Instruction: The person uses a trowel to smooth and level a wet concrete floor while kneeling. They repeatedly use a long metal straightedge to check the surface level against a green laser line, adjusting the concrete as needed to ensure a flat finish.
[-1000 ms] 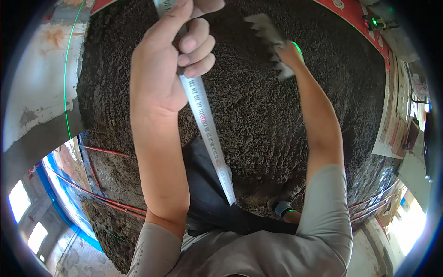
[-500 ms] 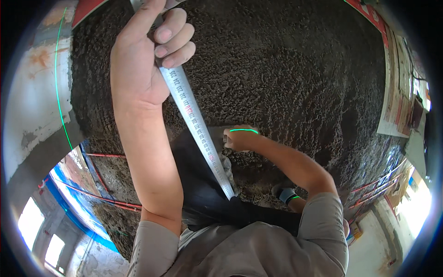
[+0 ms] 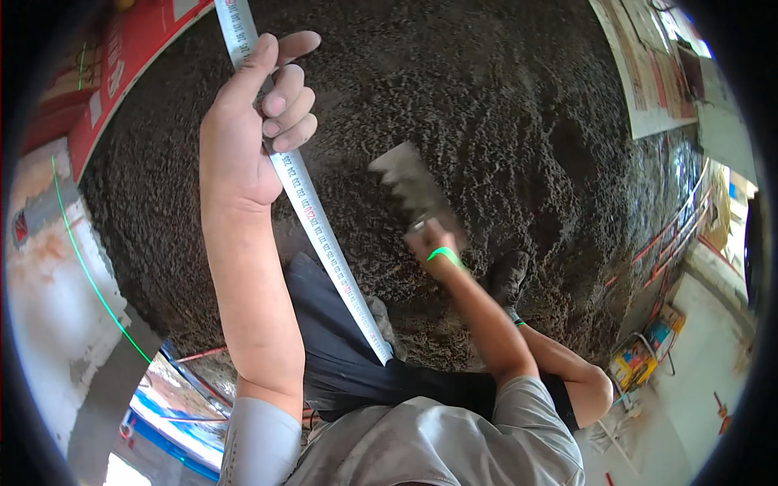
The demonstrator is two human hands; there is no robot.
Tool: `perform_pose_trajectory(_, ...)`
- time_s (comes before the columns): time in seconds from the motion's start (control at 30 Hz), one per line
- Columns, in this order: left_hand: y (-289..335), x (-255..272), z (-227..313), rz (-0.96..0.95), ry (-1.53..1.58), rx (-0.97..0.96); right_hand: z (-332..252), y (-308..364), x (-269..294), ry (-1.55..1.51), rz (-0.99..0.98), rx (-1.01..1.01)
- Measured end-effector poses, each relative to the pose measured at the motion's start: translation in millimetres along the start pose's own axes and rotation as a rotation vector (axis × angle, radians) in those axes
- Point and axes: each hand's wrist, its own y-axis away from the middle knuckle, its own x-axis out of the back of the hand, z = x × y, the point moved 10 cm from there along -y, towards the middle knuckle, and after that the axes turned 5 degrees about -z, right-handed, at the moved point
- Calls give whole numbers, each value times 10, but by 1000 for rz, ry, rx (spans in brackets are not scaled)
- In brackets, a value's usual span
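Note:
My left hand (image 3: 259, 121) is raised at the upper left, pinching the silver blade of a tape measure (image 3: 324, 235) with the thumb and curled fingers. The blade slants from the top edge through the hand down to my dark trousers, where its lower end stops; no case shows. In front of my legs, my right hand (image 3: 431, 238) grips a flat metal trowel (image 3: 412, 180), slightly blurred, its plate over the rough, wet grey mortar (image 3: 519, 138). The plate looks streaked with mortar. A green laser line crosses my right wrist.
A red board (image 3: 134, 61) borders the mortar at the upper left, and a pale wooden board (image 3: 644, 73) at the upper right. Thin red pipes (image 3: 668, 231) run along the right side. A yellow and blue package (image 3: 636, 360) stands at lower right. My shoe (image 3: 509, 275) rests on the mortar.
My right hand has swung forward from beside my leg, bringing the trowel into plain sight. The left hand still pinches the tape, now lower in the picture. The whole view has turned.

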Motion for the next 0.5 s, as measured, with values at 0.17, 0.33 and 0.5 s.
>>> perform_pose_trajectory(0.17,-238,-377,-327,-92,5,75,101,-313,1879,130,413,113)
perform_pose_trajectory(0.33,-315,-627,-514,-140,-41,88,32,-74,2485,-205,576,-165)
perform_pose_trajectory(0.5,-389,-899,-766,-215,-21,166,405,611,841,-144,394,-169)
